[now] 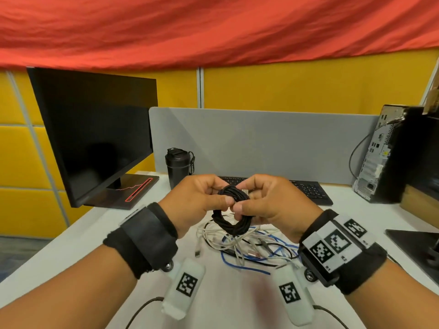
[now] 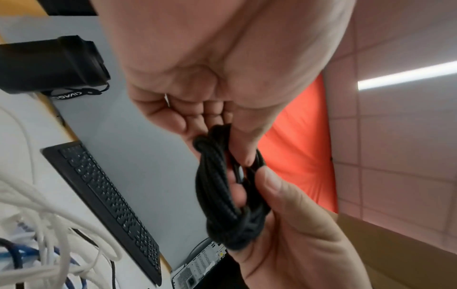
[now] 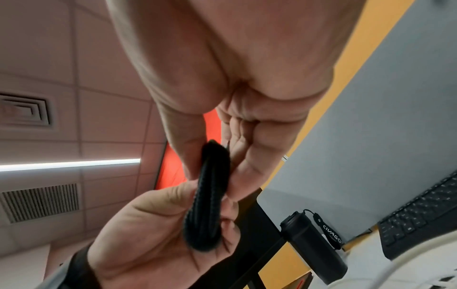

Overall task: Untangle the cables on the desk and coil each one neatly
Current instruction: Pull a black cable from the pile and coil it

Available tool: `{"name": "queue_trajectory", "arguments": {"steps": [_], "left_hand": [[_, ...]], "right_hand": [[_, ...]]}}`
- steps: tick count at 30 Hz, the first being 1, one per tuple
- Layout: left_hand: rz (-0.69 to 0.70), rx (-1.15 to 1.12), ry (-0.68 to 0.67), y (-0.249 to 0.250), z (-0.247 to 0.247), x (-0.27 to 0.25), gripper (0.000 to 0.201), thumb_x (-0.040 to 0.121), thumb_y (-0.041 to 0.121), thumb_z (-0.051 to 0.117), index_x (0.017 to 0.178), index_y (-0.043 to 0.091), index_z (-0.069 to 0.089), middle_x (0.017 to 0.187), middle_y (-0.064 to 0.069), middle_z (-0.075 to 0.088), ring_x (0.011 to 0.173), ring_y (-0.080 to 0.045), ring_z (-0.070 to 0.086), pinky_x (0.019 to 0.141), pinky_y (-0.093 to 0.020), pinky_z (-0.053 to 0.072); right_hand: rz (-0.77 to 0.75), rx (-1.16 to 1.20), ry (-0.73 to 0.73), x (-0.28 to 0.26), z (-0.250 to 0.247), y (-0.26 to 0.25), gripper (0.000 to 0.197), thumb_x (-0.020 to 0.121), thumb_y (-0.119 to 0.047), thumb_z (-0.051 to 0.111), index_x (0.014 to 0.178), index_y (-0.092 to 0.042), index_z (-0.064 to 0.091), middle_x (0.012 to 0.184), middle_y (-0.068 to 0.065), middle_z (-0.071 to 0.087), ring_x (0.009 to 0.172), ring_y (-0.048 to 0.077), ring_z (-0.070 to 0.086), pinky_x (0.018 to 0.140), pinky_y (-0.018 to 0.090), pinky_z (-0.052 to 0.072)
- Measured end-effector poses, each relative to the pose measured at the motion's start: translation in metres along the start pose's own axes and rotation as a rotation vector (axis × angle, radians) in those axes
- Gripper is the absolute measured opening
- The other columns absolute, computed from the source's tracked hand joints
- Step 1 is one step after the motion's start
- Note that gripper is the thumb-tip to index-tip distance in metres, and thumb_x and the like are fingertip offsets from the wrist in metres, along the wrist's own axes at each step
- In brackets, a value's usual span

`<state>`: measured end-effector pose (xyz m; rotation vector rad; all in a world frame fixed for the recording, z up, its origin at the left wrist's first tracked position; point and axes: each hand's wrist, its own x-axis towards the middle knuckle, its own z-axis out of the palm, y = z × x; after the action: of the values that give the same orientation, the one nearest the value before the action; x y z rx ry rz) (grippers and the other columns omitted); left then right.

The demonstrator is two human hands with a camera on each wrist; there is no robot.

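While you hold the work up above the desk, this is how it lies:

Left fingers: your left hand [image 1: 197,200] has its thumb and curled fingers [image 2: 173,119] pinched on the upper left of the black cable coil [image 1: 231,211].
Right fingers: your right hand [image 1: 273,205] pinches the same coil from the right, thumb in front, curled fingers [image 3: 237,144] behind.
Black cable coil: it is wound into a small tight ring of several turns, held in the air between both hands, over the loose pile.
Loose pile: white cables [image 1: 213,236], a blue cable [image 1: 247,262] and thin black leads lie tangled together on the desk [image 1: 78,236], just below your hands.
Behind your hands: a black bottle [image 1: 178,167] stands beside a black keyboard [image 1: 308,191], both in front of a grey divider [image 1: 261,143].
Left side: a dark monitor [image 1: 95,129] stands on its base.
Right side: a computer tower [image 1: 389,153] stands with its back panel towards you.
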<state>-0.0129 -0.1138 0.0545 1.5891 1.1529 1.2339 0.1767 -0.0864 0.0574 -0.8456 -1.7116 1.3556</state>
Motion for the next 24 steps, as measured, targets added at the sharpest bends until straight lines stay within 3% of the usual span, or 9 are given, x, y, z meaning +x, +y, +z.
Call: {"name": "queue_trajectory", "arguments": {"steps": [4,8,10,12,14,16,20,24], "left_hand": [[-0.054,-0.208,-0.036,-0.003,-0.004,0.0,0.015,0.08,-0.004,0.068,0.091,0.006,0.067,0.079,-0.008,0.069,0.067,-0.015,0.063,0.063,-0.023,0.054],[-0.222,-0.682,-0.065,-0.01,0.002,0.002,0.035,0.081,0.005,0.064,0.115,-0.006,0.064,0.089,-0.013,0.063,0.063,-0.01,0.06,0.061,-0.022,0.056],[-0.324,-0.816,0.013,-0.013,0.009,0.006,0.022,0.082,0.005,0.065,0.103,-0.001,0.068,0.082,-0.01,0.067,0.057,-0.007,0.062,0.057,-0.02,0.056],[-0.37,-0.878,0.141,-0.018,0.015,0.008,0.007,0.085,0.004,0.066,0.091,0.003,0.069,0.074,-0.009,0.069,0.052,-0.008,0.062,0.053,-0.018,0.055],[-0.364,-0.833,0.236,-0.025,0.018,0.009,0.006,0.086,0.004,0.069,0.091,0.004,0.066,0.072,-0.009,0.07,0.052,-0.009,0.062,0.052,-0.019,0.055],[-0.338,-0.728,0.256,-0.032,0.018,0.009,0.012,0.085,0.008,0.072,0.095,0.005,0.064,0.073,-0.008,0.071,0.057,-0.012,0.065,0.057,-0.022,0.056],[-0.303,-0.524,0.176,-0.039,0.005,0.007,0.007,0.083,0.022,0.074,0.082,0.016,0.07,0.079,-0.005,0.072,0.066,-0.011,0.066,0.068,-0.026,0.045],[-0.247,-0.22,0.082,-0.039,-0.018,0.011,0.004,0.09,0.021,0.069,0.091,0.018,0.07,0.087,-0.005,0.075,0.075,-0.012,0.066,0.065,-0.028,0.04]], "right_hand": [[0.002,0.068,-0.024,0.007,-0.005,-0.001,0.036,0.071,0.006,0.079,0.103,-0.006,0.068,0.079,0.01,0.071,0.07,0.026,0.073,0.06,0.032,0.057],[-0.06,0.168,-0.065,0.011,-0.001,0.007,0.032,0.075,0.005,0.075,0.101,-0.012,0.071,0.088,0.011,0.075,0.075,0.023,0.073,0.067,0.033,0.058],[-0.145,-0.02,0.032,0.015,0.004,0.016,0.035,0.079,0.004,0.074,0.103,-0.022,0.073,0.088,0.004,0.077,0.079,0.016,0.073,0.074,0.033,0.057],[-0.253,-0.383,0.134,0.018,0.006,0.021,0.033,0.079,-0.016,0.08,0.108,-0.029,0.073,0.09,-0.007,0.077,0.085,0.007,0.071,0.082,0.03,0.056],[-0.327,-0.64,0.149,0.018,0.007,0.022,0.027,0.078,-0.036,0.079,0.105,-0.035,0.074,0.083,-0.015,0.074,0.079,-0.001,0.067,0.077,0.022,0.054],[-0.344,-0.712,0.127,0.019,0.009,0.022,0.018,0.08,-0.044,0.074,0.095,-0.035,0.076,0.072,-0.012,0.071,0.07,0.002,0.064,0.066,0.022,0.052],[-0.319,-0.732,0.145,0.029,0.008,0.023,0.023,0.087,-0.041,0.068,0.086,-0.019,0.075,0.064,0.002,0.068,0.059,0.017,0.062,0.061,0.039,0.054],[-0.225,-0.579,0.127,0.043,0.013,0.029,0.013,0.088,-0.03,0.069,0.086,-0.019,0.076,0.067,0.001,0.072,0.065,0.019,0.069,0.069,0.043,0.059]]}}
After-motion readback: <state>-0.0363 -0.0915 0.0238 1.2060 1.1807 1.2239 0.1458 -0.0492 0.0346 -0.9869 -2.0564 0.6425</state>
